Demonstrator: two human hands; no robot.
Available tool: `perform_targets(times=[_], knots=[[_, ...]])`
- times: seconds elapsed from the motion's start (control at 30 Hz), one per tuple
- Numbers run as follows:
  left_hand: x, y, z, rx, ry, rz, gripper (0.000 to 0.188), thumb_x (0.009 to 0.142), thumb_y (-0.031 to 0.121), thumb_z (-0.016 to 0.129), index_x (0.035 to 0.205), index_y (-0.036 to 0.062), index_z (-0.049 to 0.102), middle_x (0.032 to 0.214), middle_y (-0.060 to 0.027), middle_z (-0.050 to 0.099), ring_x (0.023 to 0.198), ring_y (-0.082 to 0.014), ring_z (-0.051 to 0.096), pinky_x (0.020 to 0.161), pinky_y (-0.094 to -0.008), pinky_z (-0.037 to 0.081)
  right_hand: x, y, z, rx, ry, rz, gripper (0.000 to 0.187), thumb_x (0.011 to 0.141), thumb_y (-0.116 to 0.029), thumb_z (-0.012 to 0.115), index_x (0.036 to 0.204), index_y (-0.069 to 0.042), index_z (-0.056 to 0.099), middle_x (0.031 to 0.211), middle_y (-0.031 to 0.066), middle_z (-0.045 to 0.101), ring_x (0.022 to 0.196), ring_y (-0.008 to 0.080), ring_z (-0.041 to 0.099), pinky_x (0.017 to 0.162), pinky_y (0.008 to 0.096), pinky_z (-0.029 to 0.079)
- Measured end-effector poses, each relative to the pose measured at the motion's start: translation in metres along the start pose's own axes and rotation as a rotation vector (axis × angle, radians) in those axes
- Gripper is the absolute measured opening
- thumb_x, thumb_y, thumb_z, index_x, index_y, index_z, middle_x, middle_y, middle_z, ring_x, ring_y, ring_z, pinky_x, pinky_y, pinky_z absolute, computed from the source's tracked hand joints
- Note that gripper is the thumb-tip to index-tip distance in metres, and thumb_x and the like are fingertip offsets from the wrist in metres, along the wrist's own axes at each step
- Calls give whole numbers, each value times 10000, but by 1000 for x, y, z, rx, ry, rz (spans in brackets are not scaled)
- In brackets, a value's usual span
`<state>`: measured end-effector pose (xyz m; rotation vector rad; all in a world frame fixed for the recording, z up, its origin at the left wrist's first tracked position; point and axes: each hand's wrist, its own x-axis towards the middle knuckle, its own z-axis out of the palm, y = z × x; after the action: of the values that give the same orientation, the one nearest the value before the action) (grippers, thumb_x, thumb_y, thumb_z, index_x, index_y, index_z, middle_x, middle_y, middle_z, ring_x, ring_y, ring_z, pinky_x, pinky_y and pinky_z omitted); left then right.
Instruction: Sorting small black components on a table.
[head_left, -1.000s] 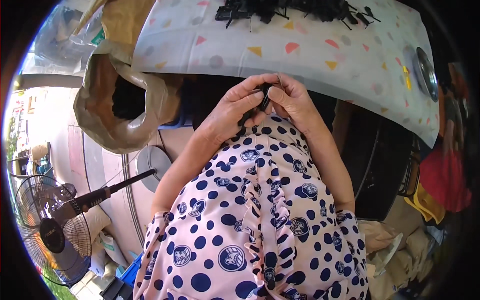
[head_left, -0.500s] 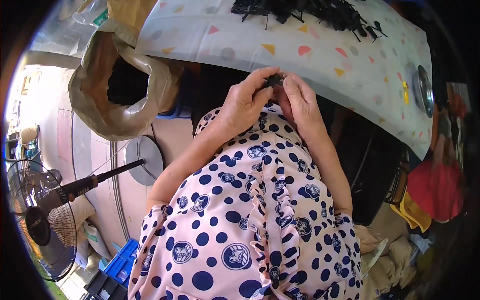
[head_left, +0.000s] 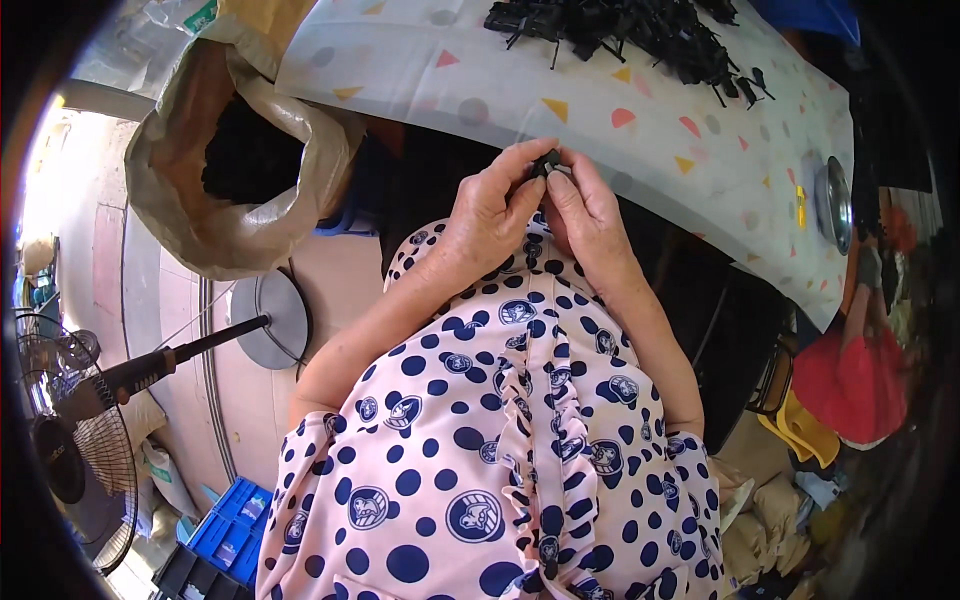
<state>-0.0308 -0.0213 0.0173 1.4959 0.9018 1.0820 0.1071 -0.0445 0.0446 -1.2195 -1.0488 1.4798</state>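
Over there, the left hand [head_left: 488,210] and right hand [head_left: 592,212], fingers curled nearly closed, pinch a small black piece [head_left: 546,163] between their fingertips, by the tabletop's [head_left: 410,70] near edge.

Blk stand fan [head_left: 62,460] far L, w/ round grey base [head_left: 272,320] on pale floor [head_left: 345,275]. Blue crate [head_left: 228,530] btm L, nr blk crate [head_left: 193,575]. Shiny round metal dish [head_left: 840,205] at R end of patterned tablecloth [head_left: 400,75], sm. yellow strip [head_left: 801,208] just beside. Further R, red item [head_left: 855,385], unclear what, nr yellow item [head_left: 803,428]. Tan bags [head_left: 770,520] btm R.
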Motion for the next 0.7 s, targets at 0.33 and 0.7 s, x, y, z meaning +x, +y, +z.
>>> perform_targets(times=[0.33, 0.7], knots=[[3, 10, -19, 305, 135, 116, 365, 791, -81, 546, 1137, 24, 598, 1001, -178, 650, 869, -308, 663, 745, -322, 525, 29, 3, 2, -262, -186, -144, 243, 985, -174, 482, 1199, -70, 526, 728, -61, 471, 634, 19, 423, 545, 177, 355], [-26, 55, -202, 1170, 492, -15, 381, 862, 49, 586, 1236, 111, 546, 1045, -149, 641, 913, -286, 642, 834, -380, 503, 146, -33, -68, -1361, 285, -654, 316, 854, -298, 636, 1103, -118, 559, 700, 111, 645, 633, 293, 622, 570, 386, 475]])
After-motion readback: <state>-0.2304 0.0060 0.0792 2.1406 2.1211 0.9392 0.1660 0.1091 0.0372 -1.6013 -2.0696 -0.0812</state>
